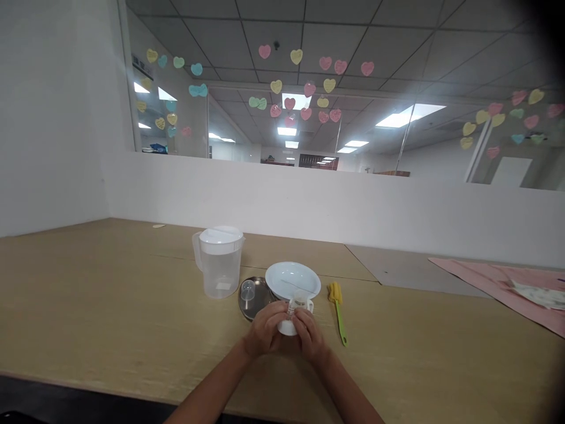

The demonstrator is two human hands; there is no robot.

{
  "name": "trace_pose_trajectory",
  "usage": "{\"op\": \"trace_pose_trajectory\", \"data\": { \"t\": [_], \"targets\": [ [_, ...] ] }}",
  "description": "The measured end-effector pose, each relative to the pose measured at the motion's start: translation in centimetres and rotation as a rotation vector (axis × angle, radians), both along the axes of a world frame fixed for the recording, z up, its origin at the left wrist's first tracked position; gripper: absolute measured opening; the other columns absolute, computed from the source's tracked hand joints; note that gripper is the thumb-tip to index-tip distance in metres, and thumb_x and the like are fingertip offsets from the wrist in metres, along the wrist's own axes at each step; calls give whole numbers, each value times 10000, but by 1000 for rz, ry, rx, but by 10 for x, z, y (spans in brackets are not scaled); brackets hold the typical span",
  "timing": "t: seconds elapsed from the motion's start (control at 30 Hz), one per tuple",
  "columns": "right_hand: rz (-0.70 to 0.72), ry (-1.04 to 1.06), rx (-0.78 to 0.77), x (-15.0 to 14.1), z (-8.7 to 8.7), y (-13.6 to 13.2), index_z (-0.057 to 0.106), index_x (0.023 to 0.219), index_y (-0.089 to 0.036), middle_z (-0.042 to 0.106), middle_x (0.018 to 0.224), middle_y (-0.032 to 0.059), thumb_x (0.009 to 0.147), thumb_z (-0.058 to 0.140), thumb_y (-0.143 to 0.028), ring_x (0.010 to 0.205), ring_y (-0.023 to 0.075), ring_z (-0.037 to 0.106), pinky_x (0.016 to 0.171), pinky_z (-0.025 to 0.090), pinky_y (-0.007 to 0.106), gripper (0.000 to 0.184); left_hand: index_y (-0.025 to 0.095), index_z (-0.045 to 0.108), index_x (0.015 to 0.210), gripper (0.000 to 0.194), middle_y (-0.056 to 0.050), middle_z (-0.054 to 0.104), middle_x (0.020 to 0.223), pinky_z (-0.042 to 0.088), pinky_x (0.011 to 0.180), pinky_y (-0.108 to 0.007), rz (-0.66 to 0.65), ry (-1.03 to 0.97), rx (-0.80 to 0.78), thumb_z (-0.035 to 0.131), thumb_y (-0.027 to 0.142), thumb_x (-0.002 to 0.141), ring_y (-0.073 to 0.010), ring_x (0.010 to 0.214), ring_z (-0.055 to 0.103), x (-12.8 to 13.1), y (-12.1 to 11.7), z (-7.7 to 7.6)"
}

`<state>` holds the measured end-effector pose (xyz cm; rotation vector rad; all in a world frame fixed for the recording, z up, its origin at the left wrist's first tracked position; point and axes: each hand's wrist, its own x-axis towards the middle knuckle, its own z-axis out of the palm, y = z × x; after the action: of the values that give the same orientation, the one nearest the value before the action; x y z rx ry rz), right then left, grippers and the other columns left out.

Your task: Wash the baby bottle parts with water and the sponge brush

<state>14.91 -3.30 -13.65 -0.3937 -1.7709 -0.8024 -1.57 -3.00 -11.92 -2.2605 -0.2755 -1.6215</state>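
Both my hands meet over a small clear bottle-like thing [295, 306] with a white part, held just above the wooden table [110, 318]. My left hand [265, 331] wraps its fingers round the thing's left side and underside. My right hand [310, 333] pinches its right side near the top. Right behind the hands stands a white bowl [293, 279]. To the left of the bowl lies a round metal dish [256, 294] with a small clear cap [248, 290] on it.
A clear plastic jug [218, 261] with a white lid stands at the left of the dish. A brush with a yellow head and green handle [338, 309] lies to the right of the bowl. A pink cloth [507, 285] covers the table's far right. A white partition wall runs behind.
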Motion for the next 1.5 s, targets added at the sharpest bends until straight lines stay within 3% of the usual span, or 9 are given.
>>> {"op": "trace_pose_trajectory", "data": {
  "t": [0.17,0.43,0.6,0.77,0.87,1.13,1.33,1.5],
  "targets": [
    [16,-35,-66,3,2,-3,584,1042,-186,621,920,107,830,405,-132,932,198,587,761,530,361,283,159,426,1102,286,-134,601,978,484,812,-386,-67,-31,-88,385,255,835,-198,958,564,1,2,-5],
    [28,1,86,-6,16,-8,599,948,-120,592,834,118,791,467,-86,905,199,568,728,526,335,207,153,425,1086,282,-121,581,936,492,744,-350,-145,-89,-81,402,278,834,-186,901,558,8,1,0],
    [21,14,99,-6,13,-6,591,973,-138,594,797,108,796,460,-95,844,189,580,689,529,327,224,157,437,1056,247,-101,578,883,498,719,-330,-109,-79,-80,390,251,832,-173,854,558,7,-2,-2],
    [10,45,25,-1,3,-1,548,1094,-142,609,852,116,825,399,-147,865,190,588,716,527,334,308,119,407,1157,345,-139,571,992,484,800,-396,4,21,-5,369,245,838,-215,987,533,6,-7,2],
    [44,46,-24,0,4,-3,525,1128,-143,600,884,120,817,403,-162,892,197,583,731,522,345,335,120,418,1152,327,-130,570,1014,474,838,-413,1,10,48,358,205,842,-212,1020,520,6,-8,5],
    [17,51,22,-2,8,-4,550,1061,-143,593,843,104,817,372,-143,840,181,585,704,520,327,301,126,455,1059,248,-116,611,964,504,799,-368,19,-42,-14,346,187,845,-186,946,575,9,-5,0],
    [-22,65,104,-6,9,-6,594,967,-152,590,815,93,811,414,-128,853,175,574,725,510,320,240,141,449,1019,226,-105,643,915,525,751,-356,12,-69,62,373,191,812,-175,895,608,9,-4,5],
    [15,69,75,-8,8,-4,584,990,-136,581,817,103,806,417,-112,838,178,567,705,504,319,249,136,474,980,208,-103,661,863,535,732,-332,90,-74,90,383,159,795,-167,842,628,10,-6,4]
  ]
}}
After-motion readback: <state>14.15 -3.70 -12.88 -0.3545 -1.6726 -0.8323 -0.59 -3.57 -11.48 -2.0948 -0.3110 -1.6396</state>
